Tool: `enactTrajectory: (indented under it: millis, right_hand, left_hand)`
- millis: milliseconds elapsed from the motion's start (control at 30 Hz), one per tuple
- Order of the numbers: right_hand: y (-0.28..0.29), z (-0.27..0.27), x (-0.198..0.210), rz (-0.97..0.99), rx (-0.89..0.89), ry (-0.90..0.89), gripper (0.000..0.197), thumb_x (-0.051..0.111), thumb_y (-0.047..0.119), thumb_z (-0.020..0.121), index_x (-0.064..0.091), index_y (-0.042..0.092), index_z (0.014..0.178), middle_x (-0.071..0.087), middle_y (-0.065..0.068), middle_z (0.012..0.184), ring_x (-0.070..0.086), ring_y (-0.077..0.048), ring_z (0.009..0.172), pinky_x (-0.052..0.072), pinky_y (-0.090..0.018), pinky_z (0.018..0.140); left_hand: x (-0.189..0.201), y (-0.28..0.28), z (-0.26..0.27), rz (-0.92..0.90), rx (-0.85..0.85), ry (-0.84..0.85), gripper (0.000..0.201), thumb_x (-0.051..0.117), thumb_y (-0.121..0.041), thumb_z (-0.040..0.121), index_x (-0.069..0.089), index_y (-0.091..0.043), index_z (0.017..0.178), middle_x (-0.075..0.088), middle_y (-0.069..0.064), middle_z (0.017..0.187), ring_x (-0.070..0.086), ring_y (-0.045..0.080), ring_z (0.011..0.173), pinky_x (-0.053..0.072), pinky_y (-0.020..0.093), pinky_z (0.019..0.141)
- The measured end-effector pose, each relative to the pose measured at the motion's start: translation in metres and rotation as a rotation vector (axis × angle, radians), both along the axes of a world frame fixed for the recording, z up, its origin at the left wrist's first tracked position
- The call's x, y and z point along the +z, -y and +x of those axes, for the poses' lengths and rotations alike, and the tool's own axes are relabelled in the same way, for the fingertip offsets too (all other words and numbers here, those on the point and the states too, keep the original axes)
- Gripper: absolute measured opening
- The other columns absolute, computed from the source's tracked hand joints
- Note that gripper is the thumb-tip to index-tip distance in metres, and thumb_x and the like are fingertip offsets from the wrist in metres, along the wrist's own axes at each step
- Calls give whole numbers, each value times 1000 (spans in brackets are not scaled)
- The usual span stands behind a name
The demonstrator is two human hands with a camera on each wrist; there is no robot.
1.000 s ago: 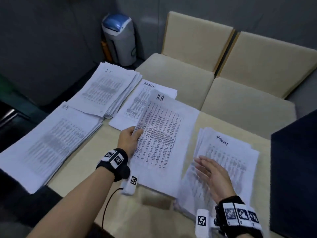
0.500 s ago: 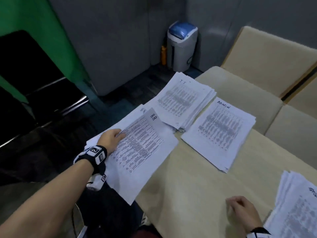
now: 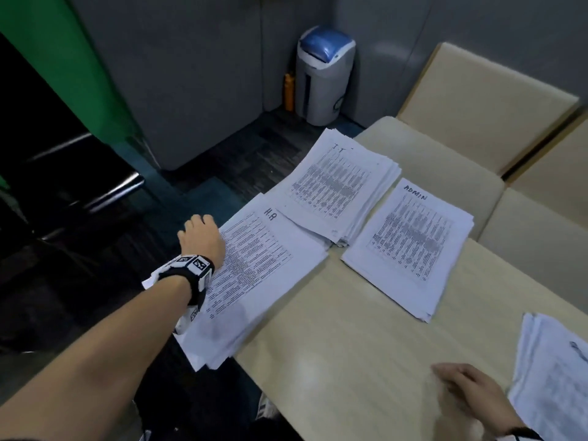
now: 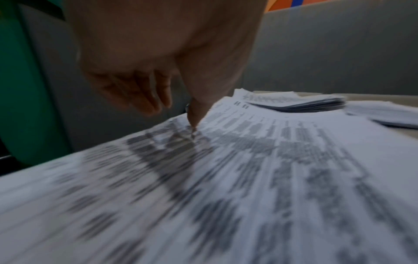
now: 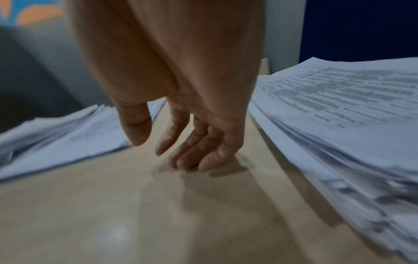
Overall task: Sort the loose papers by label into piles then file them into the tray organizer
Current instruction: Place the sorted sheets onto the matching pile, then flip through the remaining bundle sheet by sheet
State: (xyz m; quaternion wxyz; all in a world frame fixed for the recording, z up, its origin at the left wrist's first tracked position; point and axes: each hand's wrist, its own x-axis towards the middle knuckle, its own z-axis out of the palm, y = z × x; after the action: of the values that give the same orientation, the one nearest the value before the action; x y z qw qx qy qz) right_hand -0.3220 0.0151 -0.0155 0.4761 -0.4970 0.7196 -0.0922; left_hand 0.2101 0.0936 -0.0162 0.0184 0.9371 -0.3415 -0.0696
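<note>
Three labelled paper piles lie on the beige table: HR overhanging the left edge, IT behind it, ADMIN to the right. My left hand is at the HR pile's left edge. In the left wrist view its thumb tip touches the top HR sheet, while its fingers hang relaxed beyond the paper's edge. My right hand rests with relaxed fingertips on bare table, beside a thick stack of papers at the right.
A grey bin with a blue lid and an orange bottle stand in the far corner. Beige chairs line the table's far side. A green panel is at left, a dark blue panel behind the right stack.
My left hand carried the HR sheet left and laid it on the HR pile, easing its grip. My right hand left the right stack and settled on the bare table.
</note>
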Motion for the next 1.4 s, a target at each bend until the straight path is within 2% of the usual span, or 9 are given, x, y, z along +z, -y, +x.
enactTrajectory:
  millis: [233, 400, 667, 800, 933, 1033, 1200, 1300, 1400]
  right_hand:
    - [16, -61, 27, -194, -225, 63, 8, 64, 14, 98, 70, 7, 98, 70, -10, 101, 64, -28, 99, 48, -45, 94]
    - [13, -149, 33, -250, -396, -80, 3, 68, 15, 94, 68, 12, 94, 68, -8, 102, 62, -30, 102, 44, -34, 89]
    - [24, -254, 27, -183, -565, -291, 77, 84, 40, 79, 53, -14, 124, 62, -30, 124, 62, -45, 112, 50, -47, 93]
    - [29, -279, 12, -135, -504, -217, 62, 86, 37, 78, 57, 5, 122, 65, -12, 114, 62, -32, 108, 46, -34, 89]
    - [28, -288, -1, -247, -475, -175, 26, 86, 20, 79, 64, 8, 87, 65, -7, 83, 61, -26, 80, 45, -31, 72]
    - [26, -287, -1, -318, -429, -117, 34, 71, 22, 94, 53, 13, 66, 57, -4, 69, 51, -23, 69, 40, -31, 66]
    - [10, -281, 7, -401, -483, -63, 26, 50, 22, 105, 67, 10, 90, 67, -7, 86, 61, -28, 85, 51, -36, 79]
    - [-2, -280, 16, -383, -604, 109, 18, 55, 2, 97, 69, 10, 89, 71, -7, 88, 65, -26, 78, 52, -31, 68]
    - [-9, -285, 17, -261, -884, 388, 23, 57, -13, 84, 71, 2, 95, 73, -18, 94, 69, -33, 84, 56, -45, 82]
  left_hand:
    - [26, 85, -144, -324, -347, -242, 23, 60, -21, 92, 54, -6, 108, 55, 13, 112, 55, 34, 100, 42, 45, 85]
    - [24, 118, -326, -290, -650, -617, 14, 63, -25, 93, 56, -14, 98, 60, 5, 100, 59, 23, 87, 42, 32, 74]
    - [-6, 117, -536, -220, -669, -846, 36, 61, -26, 92, 56, -12, 124, 55, 3, 123, 59, 19, 99, 47, 29, 86]
    - [-12, 123, -571, -209, -542, -788, 34, 58, -29, 93, 57, -11, 122, 60, 4, 115, 60, 19, 97, 47, 28, 84]
    - [-16, 123, -575, -180, -466, -714, 26, 57, -32, 93, 60, -13, 110, 65, 3, 104, 61, 21, 90, 52, 34, 82]
    - [-17, 121, -568, -160, -425, -692, 29, 61, -40, 91, 57, -13, 101, 64, 3, 94, 60, 23, 84, 50, 33, 72]
    - [-22, 124, -552, -102, -427, -598, 31, 69, -40, 87, 48, -21, 75, 57, -1, 75, 59, 24, 73, 50, 32, 67]
    - [-20, 127, -543, -69, -540, -500, 38, 60, -39, 94, 44, -19, 65, 54, 0, 66, 64, 29, 73, 52, 32, 67]
    - [-7, 127, -531, -18, -650, -385, 48, 47, -46, 98, 53, -15, 62, 59, 1, 61, 63, 25, 63, 57, 33, 68]
